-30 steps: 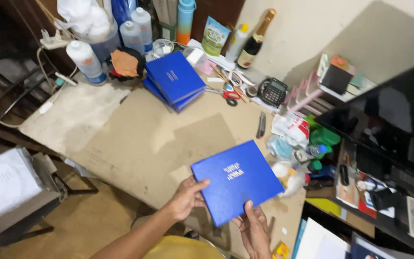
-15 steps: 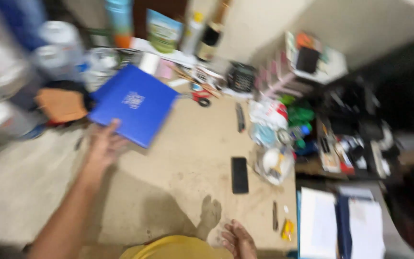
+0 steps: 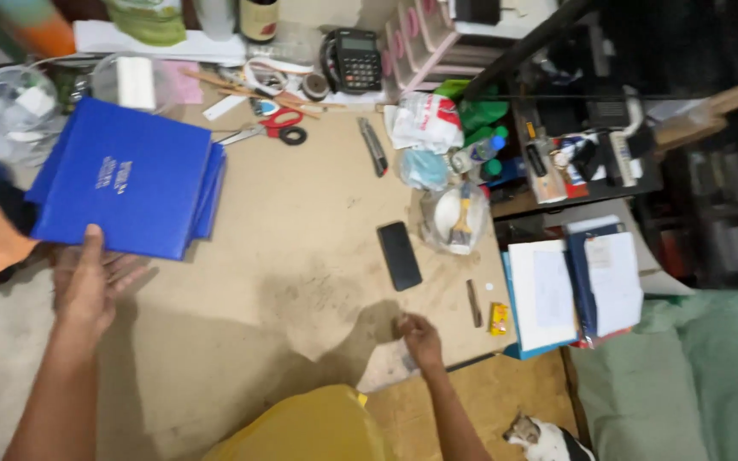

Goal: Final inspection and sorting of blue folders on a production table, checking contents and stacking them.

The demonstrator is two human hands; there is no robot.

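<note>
Left hand: the left hand (image 3: pixel 87 286) is lying palm up under the near edge of a flat blue square folder with small white print (image 3: pixel 121 177), thumb pressing on top of the cover, fingers spread apart beneath it.
Blue folder: it is sitting at the far left of the brown board tabletop (image 3: pixel 301 213), lying on top of more blue folders (image 3: pixel 213 183) whose edges are showing along its right side.
Right hand: the right hand (image 3: pixel 420 339) is resting at the near edge of the tabletop, fingers curled loosely together, holding nothing that can be made out.
Near the right hand: a black phone (image 3: pixel 400 255) is lying flat just beyond it; a small yellow box (image 3: pixel 498 318) and a thin dark stick (image 3: pixel 473 303) are lying to its right.
Far side: red-handled scissors (image 3: pixel 271 128), a black calculator (image 3: pixel 352 60) and a dark utility knife (image 3: pixel 373 147) are lying along the far part of the table.
Right side: a stack of white papers and notebooks (image 3: pixel 570 290) is sitting beyond the table's right edge.
Floor: a white and dark cat (image 3: pixel 544 437) is lying near the bottom.
</note>
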